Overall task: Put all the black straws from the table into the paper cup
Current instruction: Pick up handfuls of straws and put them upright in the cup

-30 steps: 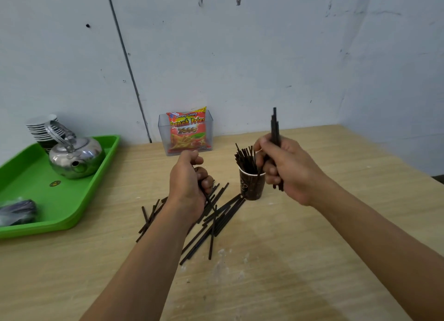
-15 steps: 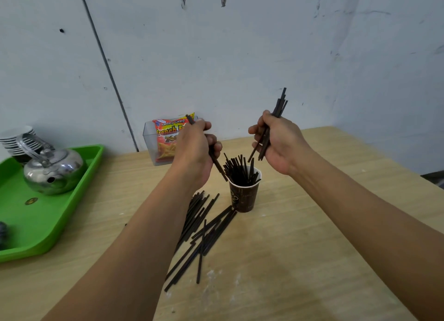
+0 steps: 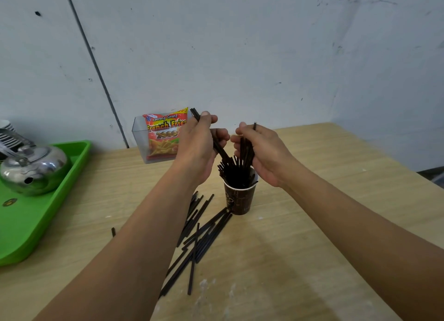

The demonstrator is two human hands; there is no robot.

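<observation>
The left grip is hovering just above and to the left of the paper cup, its fingers curling round a thin left bundle of black straws; this bundle is slanting down toward the cup's mouth, its upper ends sticking out past the thumb; the right grip is hovering over the cup's right rim, its fingers closing round a right bundle of straws that is standing nearly upright, its lower ends reaching in among the standing straws bristling from the cup; the brown patterned cup is sitting upright on the wooden surface; the loose straws are lying in a scattered pile on the surface just left of and in front of the cup, partly hidden by the left forearm; 1 stray straw end is showing on the forearm's far side; behind the hands, a clear plastic box is holding a French Fries snack packet by the wall; at the left, a green tray is carrying a steel kettle and a stack of cups.
</observation>
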